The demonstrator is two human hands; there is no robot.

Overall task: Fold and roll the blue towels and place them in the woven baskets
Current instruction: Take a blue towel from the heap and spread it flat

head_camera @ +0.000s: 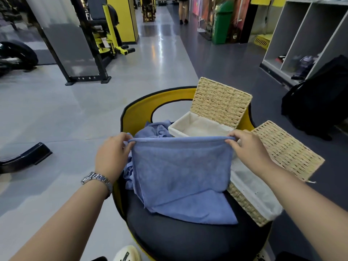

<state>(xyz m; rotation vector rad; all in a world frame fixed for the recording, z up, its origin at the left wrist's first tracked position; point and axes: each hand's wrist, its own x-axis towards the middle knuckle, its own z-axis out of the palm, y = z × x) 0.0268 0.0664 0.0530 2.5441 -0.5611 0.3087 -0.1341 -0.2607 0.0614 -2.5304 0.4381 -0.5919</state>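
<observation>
2 hands (111, 153) (246, 147), soft blue terry towel (180, 166) pinched taut between them.

No text, label, brand, number or sign can be read anywhere here; a dark mark on the white shoe (125, 254) at the bottom edge is too blurred to make out.

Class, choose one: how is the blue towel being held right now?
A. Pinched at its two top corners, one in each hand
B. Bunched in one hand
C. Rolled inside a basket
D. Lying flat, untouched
A: the left hand and right hand each pinch a top corner of the blue towel, which hangs stretched between them.
</observation>
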